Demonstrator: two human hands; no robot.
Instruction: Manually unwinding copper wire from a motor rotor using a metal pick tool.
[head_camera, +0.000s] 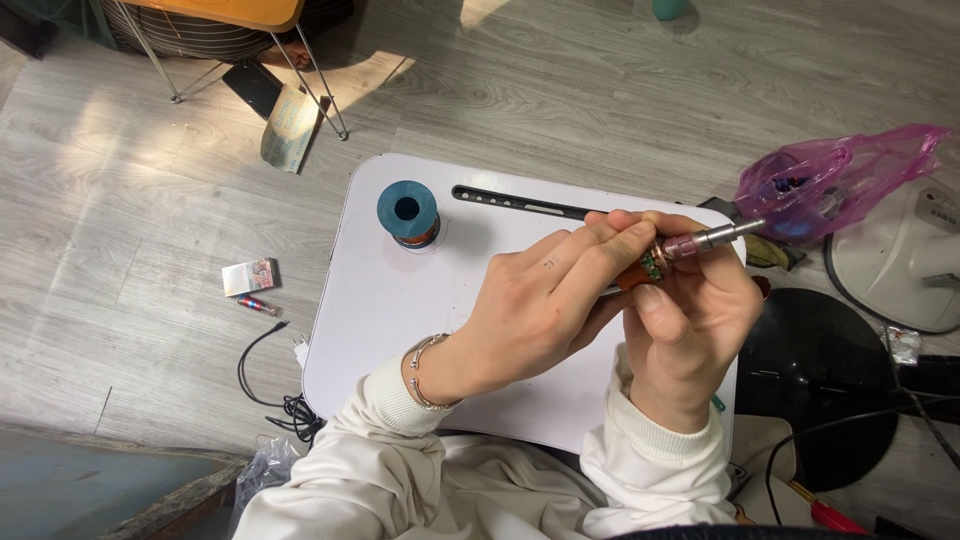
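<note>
Both hands raised over lap desk (400, 310), left hand (530, 310) and right hand (690, 320) pinching small motor (672, 250).

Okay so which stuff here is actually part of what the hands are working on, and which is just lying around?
In use:
left hand
right hand
small metal shaft part
teal wire spool
white lap table

Lying about:
pink plastic bag
small box
black cable
white fan base
</note>
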